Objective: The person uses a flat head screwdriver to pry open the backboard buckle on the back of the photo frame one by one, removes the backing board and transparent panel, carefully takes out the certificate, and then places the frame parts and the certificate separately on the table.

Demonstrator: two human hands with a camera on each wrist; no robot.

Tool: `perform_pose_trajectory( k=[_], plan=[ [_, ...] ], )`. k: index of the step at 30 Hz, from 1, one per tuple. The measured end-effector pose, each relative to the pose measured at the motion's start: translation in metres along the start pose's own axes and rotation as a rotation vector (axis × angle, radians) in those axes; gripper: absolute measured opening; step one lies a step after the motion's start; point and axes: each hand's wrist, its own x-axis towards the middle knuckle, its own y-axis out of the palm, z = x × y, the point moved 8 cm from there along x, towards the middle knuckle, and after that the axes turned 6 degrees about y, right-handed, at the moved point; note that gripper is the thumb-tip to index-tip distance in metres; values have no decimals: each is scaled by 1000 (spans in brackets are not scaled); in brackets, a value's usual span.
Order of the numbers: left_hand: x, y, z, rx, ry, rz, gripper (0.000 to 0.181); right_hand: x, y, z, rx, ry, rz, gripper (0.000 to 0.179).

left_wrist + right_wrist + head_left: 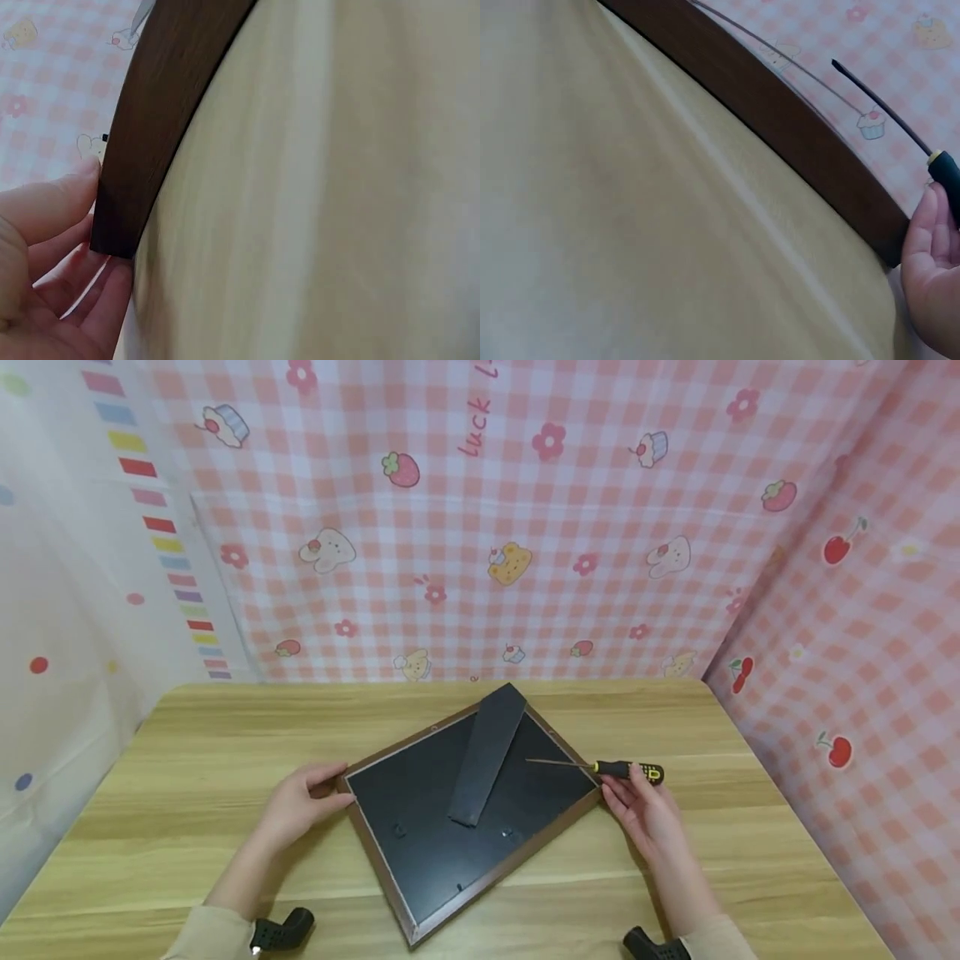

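Observation:
A picture frame (405, 785) with a brown wooden border lies turned on the table, its black back facing up. Its easel stand (489, 756) slants across the backing. At the left corner, my left hand (292, 810) pinches the border between thumb and fingers; the left wrist view shows the dark wooden edge (154, 112) against those fingers. My right hand (651, 818) holds a screwdriver (617, 769) with a black and yellow handle, its shaft pointing left over the backing. The same hand's fingers touch the frame's right corner, seen beside the wooden edge (780, 112) in the right wrist view.
The wood-grain table (195, 752) reaches back to a pink checked curtain (465, 527). More printed cloth hangs at the left (67, 610) and right (847, 635). Black wrist devices (283, 931) show near both sleeves.

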Motion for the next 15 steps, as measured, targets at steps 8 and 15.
perform_pose_trajectory(
  k=[8, 15],
  plan=[
    [-24, -9, 0, 4, -31, -38, 52, 45, 9, -6, 23, -65, -137, 11],
    [-38, -15, 0, 52, -55, -54, 44, 62, 20, -15, 17, -66, -113, 11]
  ],
)
